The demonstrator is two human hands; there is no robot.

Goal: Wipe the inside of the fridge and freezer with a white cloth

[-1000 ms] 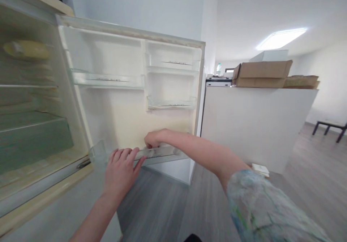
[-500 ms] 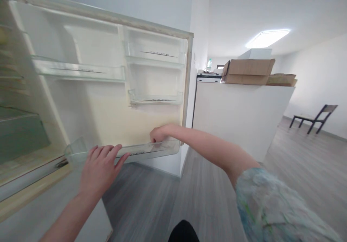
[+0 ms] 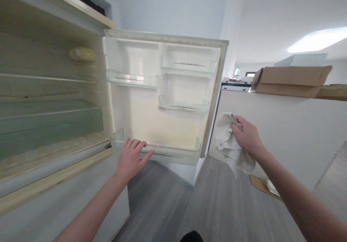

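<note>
We count two hands: our left hand (image 3: 130, 158) and our right hand (image 3: 248, 135). One cloth (image 3: 230, 148) hangs from the right hand. The door carries four clear bins: one bottom bin (image 3: 173, 154) at the left fingertips and three above that hand, the upper left bin (image 3: 131, 79), the top right bin (image 3: 189, 65) and the middle right bin (image 3: 183, 106). Beyond the right hand we count one large cardboard box (image 3: 292, 79) and one bottle (image 3: 237, 71); below it, one flat cardboard piece (image 3: 258, 184).

soft matt cloth (image 3: 230, 146), clear glossy plastic door bin (image 3: 173, 154)
</note>
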